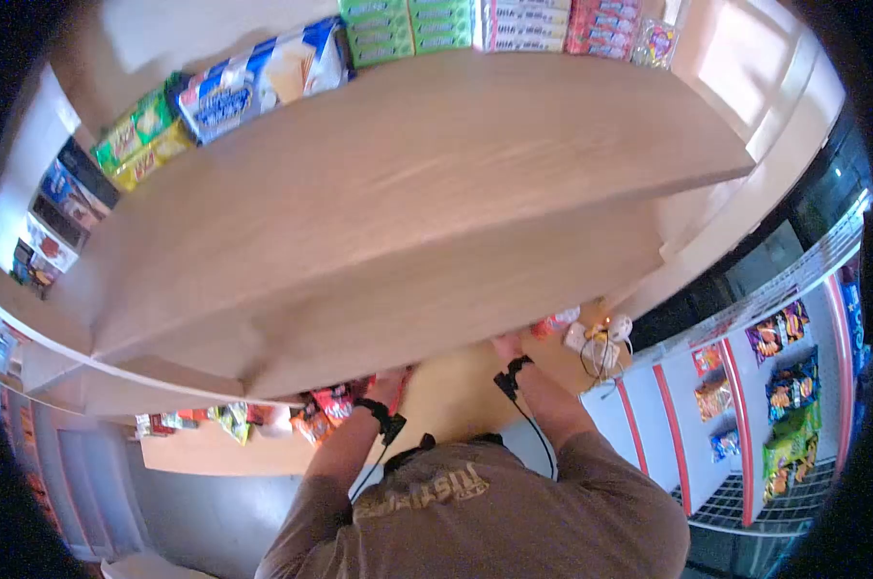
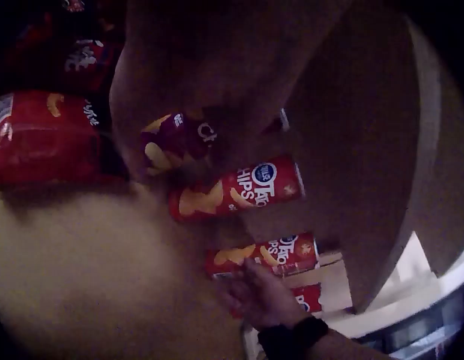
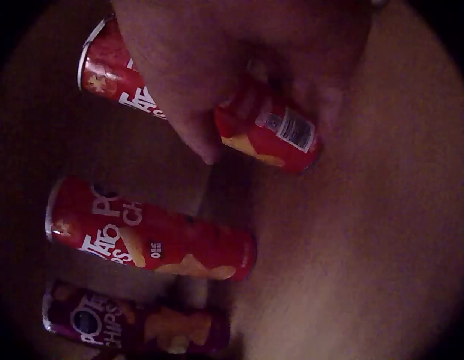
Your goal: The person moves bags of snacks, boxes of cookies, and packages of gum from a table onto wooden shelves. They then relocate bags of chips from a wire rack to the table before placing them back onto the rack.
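In the right wrist view, my right hand [image 3: 239, 52] grips a red can of potato chips [image 3: 269, 135], thumb on one side and fingers on the other. Beside it stands another red can [image 3: 149, 236], then a purple can [image 3: 134, 322]. My left hand [image 2: 209, 67] is around the purple can [image 2: 176, 142], which it partly hides. The left wrist view also has the right hand [image 2: 266, 296] at its can, with a further red can [image 2: 308, 298] behind it. From the head, both hands reach in under the wide wooden shelf [image 1: 436, 164], which conceals the cans.
Red snack bags [image 2: 48, 139] lie close to the left hand. A white plug and cable [image 1: 600, 347] sit right of the right hand. Overhead, the shelf carries a blue biscuit pack [image 1: 263, 82] and boxed sweets [image 1: 412, 29]. A rack of snack bags [image 1: 793, 386] stands at right.
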Tool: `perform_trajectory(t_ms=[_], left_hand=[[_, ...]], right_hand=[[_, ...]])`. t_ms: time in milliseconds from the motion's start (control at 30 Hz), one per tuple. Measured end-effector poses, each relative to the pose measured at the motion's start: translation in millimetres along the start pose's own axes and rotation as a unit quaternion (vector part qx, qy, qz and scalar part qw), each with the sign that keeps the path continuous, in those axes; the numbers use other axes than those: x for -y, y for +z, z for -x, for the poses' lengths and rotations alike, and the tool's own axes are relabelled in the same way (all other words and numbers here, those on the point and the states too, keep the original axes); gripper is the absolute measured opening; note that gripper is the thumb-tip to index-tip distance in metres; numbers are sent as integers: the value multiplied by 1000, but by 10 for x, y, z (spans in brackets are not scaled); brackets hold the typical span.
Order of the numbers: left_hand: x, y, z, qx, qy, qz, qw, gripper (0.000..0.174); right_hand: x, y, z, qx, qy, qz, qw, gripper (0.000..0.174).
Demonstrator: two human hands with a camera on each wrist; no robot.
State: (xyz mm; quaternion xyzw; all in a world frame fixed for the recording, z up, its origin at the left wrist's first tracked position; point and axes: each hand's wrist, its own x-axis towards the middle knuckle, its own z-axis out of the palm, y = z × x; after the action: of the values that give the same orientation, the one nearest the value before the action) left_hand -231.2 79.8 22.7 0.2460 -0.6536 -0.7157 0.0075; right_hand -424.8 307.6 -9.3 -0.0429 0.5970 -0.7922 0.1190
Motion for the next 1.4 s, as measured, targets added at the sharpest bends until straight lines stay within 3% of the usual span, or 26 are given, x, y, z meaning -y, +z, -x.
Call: perform_trajectory(t_ms=[333,633,1100,1300,1400], left_hand=[[-38,196,-190,-31,-14,-1,999,50],[-131,346,-483,-43,-10,-2,999,48],[-251,331,-709,-56,0,-54,997,44],[-327,207,-709,-59,27,-209,976,43],[-388,178,-604,-51,33,-378,924,43]], right_hand=[[-318,201,-64,57,62,107,991,46],[-448,693,-301,131,62,170,975,42],[-405,572,-586,132,47,194,971,36],[-438,367,-371,106,30,189,976,34],[-431,91,-86,73,44,182,980,33]])
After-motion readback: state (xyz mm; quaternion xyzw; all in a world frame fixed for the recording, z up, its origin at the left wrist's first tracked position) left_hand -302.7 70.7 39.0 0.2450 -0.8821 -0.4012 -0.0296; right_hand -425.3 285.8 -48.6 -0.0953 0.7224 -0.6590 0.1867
